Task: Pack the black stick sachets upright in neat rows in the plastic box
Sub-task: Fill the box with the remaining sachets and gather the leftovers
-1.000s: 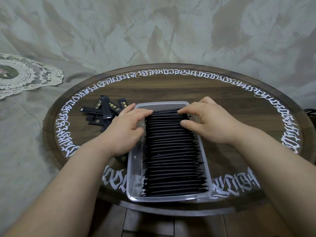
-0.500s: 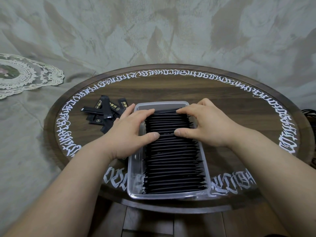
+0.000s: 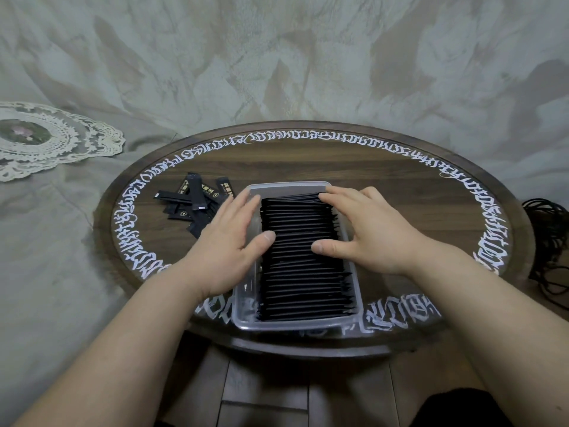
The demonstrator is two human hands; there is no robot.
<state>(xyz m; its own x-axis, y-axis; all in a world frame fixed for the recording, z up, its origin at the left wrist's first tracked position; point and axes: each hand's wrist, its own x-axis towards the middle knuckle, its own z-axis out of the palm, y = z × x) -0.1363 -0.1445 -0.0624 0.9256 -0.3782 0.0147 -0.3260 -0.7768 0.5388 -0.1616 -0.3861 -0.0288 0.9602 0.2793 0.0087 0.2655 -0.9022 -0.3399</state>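
Both hands were down on the box, spread wide and apart from each other, neither one gripping anything. The left hand (image 3: 226, 241) lay with straight fingers along the left side of the row, fingertips reaching toward the far left corner, thumb stretched out and touching the tops of the sachets about midway along. The right hand (image 3: 366, 232) mirrored it on the other side: fingers flat over the far end of the row, thumb pointing inward and resting on the sachet tops, its tip near the left thumb but not touching it.

Between them stood the packed sachets (image 3: 303, 272), one long row on edge that ran the length of the one clear plastic box (image 3: 295, 324). There were too many, too tightly pressed, for me to count. An open strip showed inside the box along the left wall.

To the left of the box, on the wood, lay a loose pile of sachets (image 3: 192, 198), flat and crossing each other; I made out perhaps seven or eight, some partly hidden by the left hand.

The box sat toward the near edge of one round table (image 3: 400, 180) ringed with white lettering. One lace doily (image 3: 46, 140) lay well off to the left, and a tangle of black cable (image 3: 551, 238) lay past the right rim.
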